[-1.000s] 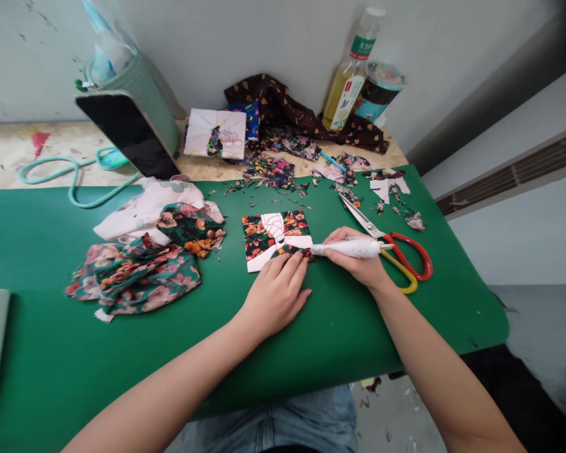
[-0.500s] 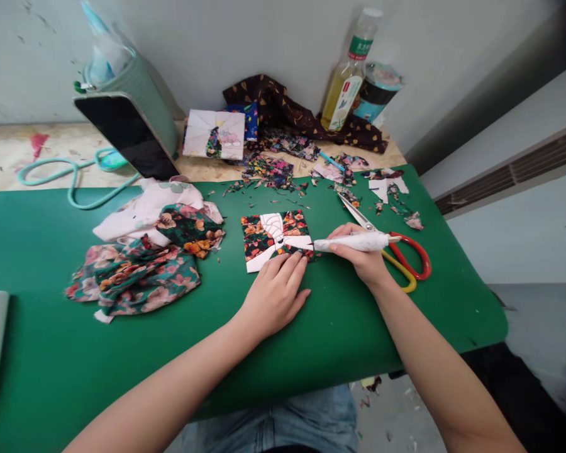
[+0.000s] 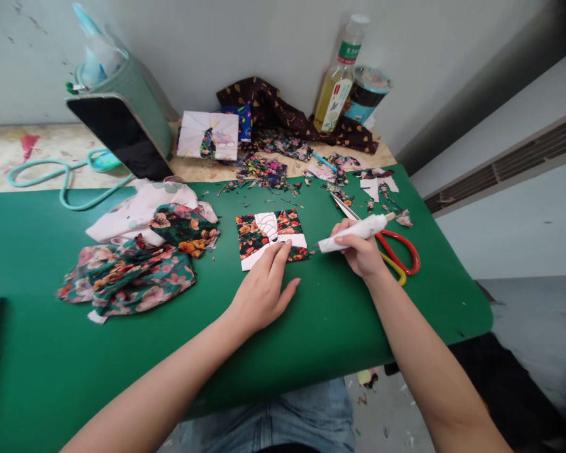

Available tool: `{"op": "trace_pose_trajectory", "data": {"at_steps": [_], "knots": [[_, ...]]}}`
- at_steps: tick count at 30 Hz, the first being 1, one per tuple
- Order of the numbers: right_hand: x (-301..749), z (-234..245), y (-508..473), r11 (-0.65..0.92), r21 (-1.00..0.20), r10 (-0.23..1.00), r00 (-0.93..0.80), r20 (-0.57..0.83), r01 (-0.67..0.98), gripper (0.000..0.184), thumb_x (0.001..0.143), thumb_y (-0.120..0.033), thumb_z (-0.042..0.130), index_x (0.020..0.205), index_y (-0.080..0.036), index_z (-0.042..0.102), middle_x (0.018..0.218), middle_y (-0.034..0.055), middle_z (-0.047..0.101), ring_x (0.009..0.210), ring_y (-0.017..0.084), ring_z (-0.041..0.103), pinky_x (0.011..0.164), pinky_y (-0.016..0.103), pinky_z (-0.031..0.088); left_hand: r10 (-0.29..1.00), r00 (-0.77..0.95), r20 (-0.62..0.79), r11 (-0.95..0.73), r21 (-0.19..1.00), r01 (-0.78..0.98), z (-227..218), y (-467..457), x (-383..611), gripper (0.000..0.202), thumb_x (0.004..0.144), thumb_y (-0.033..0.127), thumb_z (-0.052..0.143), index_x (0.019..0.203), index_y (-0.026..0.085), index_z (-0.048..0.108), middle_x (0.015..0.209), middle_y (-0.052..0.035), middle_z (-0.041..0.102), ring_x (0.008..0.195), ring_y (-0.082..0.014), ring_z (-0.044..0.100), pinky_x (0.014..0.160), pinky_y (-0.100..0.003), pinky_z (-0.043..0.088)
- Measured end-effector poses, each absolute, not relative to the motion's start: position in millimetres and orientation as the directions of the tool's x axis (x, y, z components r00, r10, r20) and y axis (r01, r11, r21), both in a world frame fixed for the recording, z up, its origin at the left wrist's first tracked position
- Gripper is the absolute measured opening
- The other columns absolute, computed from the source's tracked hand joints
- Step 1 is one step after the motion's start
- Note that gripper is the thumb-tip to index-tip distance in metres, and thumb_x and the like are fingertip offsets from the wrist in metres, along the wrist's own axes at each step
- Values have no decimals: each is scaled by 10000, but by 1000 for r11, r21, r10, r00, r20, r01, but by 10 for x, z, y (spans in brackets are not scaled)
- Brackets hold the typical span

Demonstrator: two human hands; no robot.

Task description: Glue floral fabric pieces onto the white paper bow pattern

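A square board (image 3: pixel 251 233) covered in dark floral fabric and white sections with black lines lies flat on the green mat. My left hand (image 3: pixel 263 286) rests on its lower edge, fingers stretched out and pressing down. My right hand (image 3: pixel 360 250) is closed around a thick white-wrapped tool (image 3: pixel 351 234) with a pale stub at its back end. Its front end points left, just off the board's right edge; the tip is too small to make out. Beneath and behind my right hand lie scissors (image 3: pixel 402 250) with red and yellow handles.
Crumpled floral cloths (image 3: pixel 136 277) lie left on the mat (image 3: pixel 207 352). Fabric scraps (image 3: pixel 264 171) are scattered behind the board. A phone (image 3: pixel 122 135) leans on a green container (image 3: pixel 146 94). A bottle (image 3: pixel 336 88), a tub (image 3: pixel 365 94) and brown cloth (image 3: pixel 255 100) stand or lie at the back.
The tool in my right hand has lifted away from the board's right edge and tilted up. My left hand has slid slightly left across the board. The whole view has shifted slightly.
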State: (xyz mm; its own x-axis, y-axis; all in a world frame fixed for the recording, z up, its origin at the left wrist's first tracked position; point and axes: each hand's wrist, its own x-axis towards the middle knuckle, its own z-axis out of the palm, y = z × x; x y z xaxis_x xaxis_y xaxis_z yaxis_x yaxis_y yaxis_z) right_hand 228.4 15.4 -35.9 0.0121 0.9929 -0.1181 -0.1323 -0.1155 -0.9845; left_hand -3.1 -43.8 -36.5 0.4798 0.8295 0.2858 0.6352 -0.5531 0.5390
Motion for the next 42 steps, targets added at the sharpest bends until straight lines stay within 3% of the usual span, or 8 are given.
{"op": "trace_pose_trajectory", "data": {"at_steps": [3, 8, 14, 19, 24, 29, 35, 42], "knots": [[2330, -306, 134, -235, -951, 971, -102, -218, -204, 215, 531, -231, 695, 550, -211, 482, 567, -31, 485, 462, 87, 336, 417, 247, 328, 861, 416, 293, -504, 601, 620, -364, -421, -37, 646, 960, 267, 479, 1505, 183, 144, 1378, -193, 434, 1305, -276, 478, 1057, -459, 454], [2369, -277, 103, -387, -890, 910, -257, -327, -240, 137, 534, -196, 670, 559, -207, 536, 568, -33, 503, 491, 106, 410, 649, 398, 566, 887, 351, 299, -457, 668, 586, -350, -394, -37, 629, 949, 231, 496, 1492, 190, 182, 1296, -170, 475, 1136, -222, 584, 1018, -440, 473], [2363, -273, 120, -127, -952, 989, -107, -101, -279, 187, 556, -241, 710, 568, -220, 525, 593, -30, 515, 568, 132, 475, 901, 507, 548, 893, 313, 325, -447, 722, 527, -369, -361, -46, 602, 937, 221, 513, 1467, 184, 229, 1242, -162, 501, 1088, -211, 612, 981, -428, 504], [2317, -273, 81, -145, -960, 946, -319, -63, -240, 237, 553, -336, 763, 596, -219, 561, 583, -27, 541, 534, 144, 502, 844, 514, 557, 912, 267, 312, -407, 776, 483, -416, -327, -53, 549, 938, 224, 501, 1438, 190, 276, 1201, -145, 524, 1053, -201, 636, 963, -435, 526], [2247, -299, 29, -94, -984, 859, -512, -4, -149, 260, 603, -390, 780, 623, -208, 596, 601, -23, 562, 552, 136, 517, 908, 485, 526, 915, 249, 317, -400, 790, 464, -435, -313, -51, 541, 927, 224, 520, 1423, 197, 306, 1177, -129, 533, 1048, -198, 637, 960, -429, 535], [2271, -321, 19, -155, -980, 830, -555, -62, -122, 314, 595, -408, 801, 657, -190, 584, 653, -19, 562, 609, 158, 590, 769, 442, 579, 916, 244, 317, -397, 793, 461, -445, -311, -46, 534, 922, 224, 523, 1414, 180, 320, 1153, -128, 540, 1043, -205, 636, 950, -430, 540], [2252, -301, 17, -74, -991, 839, -544, -1, -113, 287, 616, -406, 795, 643, -197, 601, 617, -26, 552, 572, 129, 519, 894, 469, 545, 918, 250, 308, -393, 797, 459, -420, -303, -52, 505, 925, 227, 517, 1394, 163, 341, 1142, -129, 543, 1044, -204, 631, 953, -430, 539], [2251, -323, -2, -154, -983, 818, -571, -67, -105, 314, 599, -399, 811, 663, -186, 590, 659, -29, 552, 608, 143, 599, 798, 443, 593, 926, 243, 291, -373, 814, 446, -438, -300, -49, 486, 920, 220, 524, 1377, 189, 362, 1128, -106, 542, 1025, -182, 642, 938, -404, 552]]}}
